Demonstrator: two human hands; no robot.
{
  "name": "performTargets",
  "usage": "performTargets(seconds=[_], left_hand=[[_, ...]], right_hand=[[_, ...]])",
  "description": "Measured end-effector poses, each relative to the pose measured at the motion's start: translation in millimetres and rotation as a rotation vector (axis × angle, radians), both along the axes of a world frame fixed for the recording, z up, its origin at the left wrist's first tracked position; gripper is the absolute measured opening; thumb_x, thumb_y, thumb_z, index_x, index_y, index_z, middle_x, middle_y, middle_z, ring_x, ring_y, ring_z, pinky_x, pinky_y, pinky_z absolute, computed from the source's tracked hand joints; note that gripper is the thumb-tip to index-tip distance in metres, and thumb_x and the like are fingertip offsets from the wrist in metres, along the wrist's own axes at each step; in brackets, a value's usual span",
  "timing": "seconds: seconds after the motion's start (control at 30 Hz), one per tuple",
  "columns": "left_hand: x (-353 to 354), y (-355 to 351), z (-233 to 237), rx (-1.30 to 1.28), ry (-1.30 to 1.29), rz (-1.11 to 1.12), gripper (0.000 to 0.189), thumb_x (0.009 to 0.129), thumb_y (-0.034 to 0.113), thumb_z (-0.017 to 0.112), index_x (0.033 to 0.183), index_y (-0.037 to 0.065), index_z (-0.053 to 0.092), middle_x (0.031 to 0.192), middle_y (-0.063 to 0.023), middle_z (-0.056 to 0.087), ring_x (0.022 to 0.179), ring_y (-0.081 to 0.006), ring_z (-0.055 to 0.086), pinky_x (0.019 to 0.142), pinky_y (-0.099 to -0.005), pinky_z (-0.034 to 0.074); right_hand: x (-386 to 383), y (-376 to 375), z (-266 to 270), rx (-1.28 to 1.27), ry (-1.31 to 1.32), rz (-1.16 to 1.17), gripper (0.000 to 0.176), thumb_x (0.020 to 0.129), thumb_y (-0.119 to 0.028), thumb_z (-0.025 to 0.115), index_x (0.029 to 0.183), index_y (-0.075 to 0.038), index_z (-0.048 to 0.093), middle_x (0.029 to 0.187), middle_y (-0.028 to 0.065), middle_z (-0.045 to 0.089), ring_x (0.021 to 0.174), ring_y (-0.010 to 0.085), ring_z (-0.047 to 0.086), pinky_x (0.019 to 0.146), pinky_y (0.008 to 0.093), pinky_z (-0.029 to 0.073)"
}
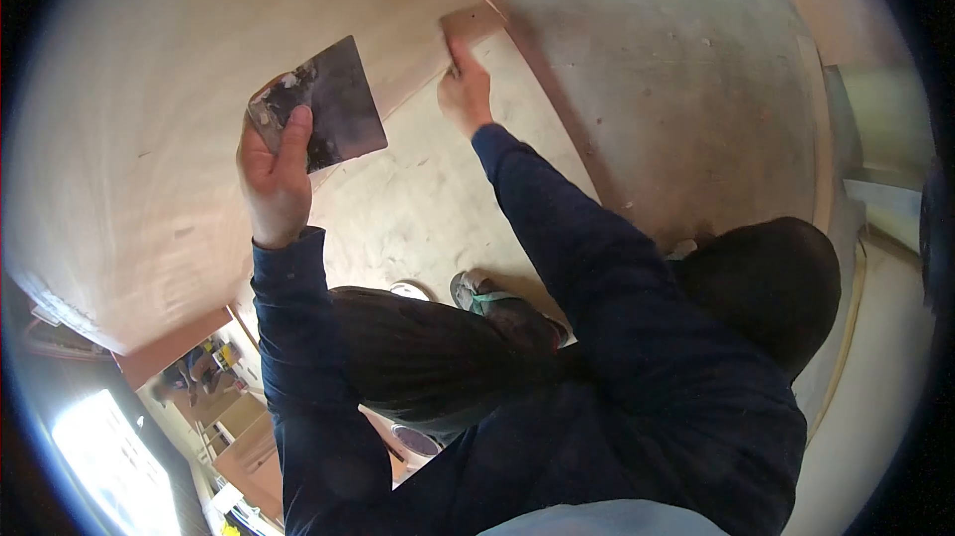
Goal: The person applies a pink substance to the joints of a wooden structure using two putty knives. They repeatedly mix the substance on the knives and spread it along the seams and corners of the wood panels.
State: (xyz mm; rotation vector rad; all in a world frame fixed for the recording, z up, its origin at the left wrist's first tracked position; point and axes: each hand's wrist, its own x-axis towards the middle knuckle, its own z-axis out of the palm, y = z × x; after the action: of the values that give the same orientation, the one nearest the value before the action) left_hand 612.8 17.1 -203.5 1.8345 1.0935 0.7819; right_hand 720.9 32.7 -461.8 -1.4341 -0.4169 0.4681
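Left hand (274, 173) pinches a smeared dark metal plate (333, 103); right hand (465, 90), fingers bunched together, presses against a plywood panel (149, 138) edge above the dusty floor (428, 198)

Pale dusty plywood floor (428, 208), a green-laced shoe (489, 299) planted on it, small white round object (410, 289) just beside

scraper blade (333, 108): dull dark metal, crusty pale smears at one end | big panel (149, 138): pale plywood, matt, pretty smooth | lower board (428, 208): wood, dusty and chalky-looking | slab (696, 69): grey-brown, rough, blotchy | sleeve (557, 228): dark blue cloth, matt
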Motion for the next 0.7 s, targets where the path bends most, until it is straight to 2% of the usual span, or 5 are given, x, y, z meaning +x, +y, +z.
performTargets(seconds=[0.07,0.13,0.2,0.43,0.7], left_hand=[[2.8,0.7,-0.4,0.087,0.061,0.007,0.028,0.094,0.007,0.054,0.121,-0.002,0.053,0.108,-0.0041,0.062,0.099,-0.01,0.055,0.09,-0.0239,0.042],[6.4,-0.3,-1.6,0.073,0.031,0.022,0.028,0.094,0.007,0.054,0.121,-0.002,0.053,0.108,-0.004,0.062,0.098,-0.01,0.055,0.09,-0.0239,0.042],[3.5,-2.4,-2.8,0.058,0.005,0.017,0.029,0.094,0.008,0.054,0.121,-0.002,0.053,0.108,-0.0039,0.062,0.098,-0.01,0.055,0.089,-0.0239,0.042],[6.1,-7.1,-4.9,0.047,0.124,0.047,0.033,0.093,0.015,0.056,0.121,-0.003,0.05,0.112,-0.0085,0.058,0.103,-0.0155,0.053,0.092,-0.0275,0.04],[0.5,-7.0,-4.9,0.044,-0.007,0.028,0.028,0.095,0.007,0.054,0.121,-0.002,0.053,0.107,-0.003,0.062,0.097,-0.0088,0.055,0.087,-0.023,0.043]], right_hand=[[-6.1,-24.1,-4.6,0.012,0.008,0.312,0.046,0.081,0.007,0.046,0.126,0.003,0.053,0.129,0.0175,0.057,0.117,0.0224,0.057,0.095,0.0273,0.043],[-15.0,-26.2,-15.2,0.016,0.247,0.208,0.038,0.083,0.005,0.047,0.12,0.003,0.055,0.122,0.0167,0.061,0.111,0.0268,0.059,0.091,0.0342,0.047],[-3.0,-27.3,-21.3,0.128,1.088,0.038,0.032,0.084,0.003,0.047,0.116,-0.001,0.054,0.113,0.0145,0.061,0.102,0.0328,0.061,0.084,0.0432,0.051],[-5.2,-17.4,-50.7,0.49,1.461,0.234,0.042,0.088,0.002,0.038,0.13,-0.005,0.039,0.13,0.0157,0.046,0.116,0.0366,0.051,0.094,0.0574,0.045],[-14.1,1.0,-48.3,0.459,1.595,0.212,0.039,0.089,0.0,0.037,0.128,-0.004,0.04,0.131,0.017,0.046,0.118,0.0376,0.048,0.095,0.0573,0.043]])
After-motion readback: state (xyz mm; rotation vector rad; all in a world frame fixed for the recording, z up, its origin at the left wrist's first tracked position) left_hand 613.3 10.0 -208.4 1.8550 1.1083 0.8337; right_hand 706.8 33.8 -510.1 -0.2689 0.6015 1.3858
